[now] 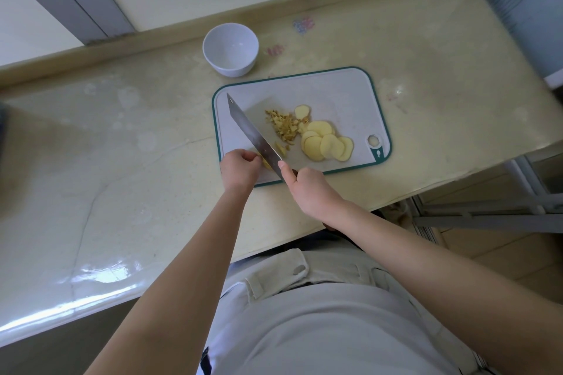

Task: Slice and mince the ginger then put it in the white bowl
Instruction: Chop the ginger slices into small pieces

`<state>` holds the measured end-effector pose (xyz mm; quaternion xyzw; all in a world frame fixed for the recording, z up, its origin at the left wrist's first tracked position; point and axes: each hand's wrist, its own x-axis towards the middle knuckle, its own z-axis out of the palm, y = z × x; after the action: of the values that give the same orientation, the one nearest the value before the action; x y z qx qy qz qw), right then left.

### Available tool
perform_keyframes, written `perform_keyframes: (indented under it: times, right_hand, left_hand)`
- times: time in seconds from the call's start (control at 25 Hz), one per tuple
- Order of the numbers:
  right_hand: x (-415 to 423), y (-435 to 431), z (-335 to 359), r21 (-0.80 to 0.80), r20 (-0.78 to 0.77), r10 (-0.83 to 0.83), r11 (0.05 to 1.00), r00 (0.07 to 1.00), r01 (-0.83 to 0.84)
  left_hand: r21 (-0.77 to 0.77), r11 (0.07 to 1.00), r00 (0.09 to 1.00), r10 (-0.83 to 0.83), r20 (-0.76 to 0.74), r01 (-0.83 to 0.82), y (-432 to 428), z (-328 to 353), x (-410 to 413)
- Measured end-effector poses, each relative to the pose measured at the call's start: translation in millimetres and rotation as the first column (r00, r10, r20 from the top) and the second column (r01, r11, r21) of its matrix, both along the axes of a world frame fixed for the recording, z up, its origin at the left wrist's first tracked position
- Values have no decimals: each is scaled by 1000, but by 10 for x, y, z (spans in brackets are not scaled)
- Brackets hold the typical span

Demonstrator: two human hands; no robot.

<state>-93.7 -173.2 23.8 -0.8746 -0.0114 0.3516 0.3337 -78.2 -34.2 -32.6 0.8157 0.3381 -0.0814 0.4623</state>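
Observation:
On the white cutting board (335, 91) with a teal rim lie several round ginger slices (327, 143) and a small pile of minced ginger (285, 128). My right hand (307, 189) grips the handle of a cleaver (253, 134), with the index finger along the blade's spine; the blade edge rests on the board. My left hand (239, 166), fingers curled, holds down a small ginger piece (266, 164) at the blade's left side. The empty white bowl (230, 49) stands on the counter just behind the board's left corner.
The board sits on a pale beige countertop (122, 146) with a raised back ledge and window frames behind. The counter's front edge runs just below the board. A metal frame (487, 210) and floor show at the right.

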Motion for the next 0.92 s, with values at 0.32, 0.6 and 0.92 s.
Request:
perform_keyframes:
  times: [0.32,0.6,0.92]
  right_hand:
    - [38,92,-71,-85,-34,17,996,999,-20]
    - [28,82,-14,-7,8,13,1000,1000,-13]
    - [29,110,-182,-77,19,8,997,1000,-7]
  left_hand:
    - [-14,1000,1000,-18,-15,18,18,-19,17]
    - [-13,1000,1000,-24,-10,24,22,-7,12]
    - [-24,999,999,-29,-16,28,26,13,10]
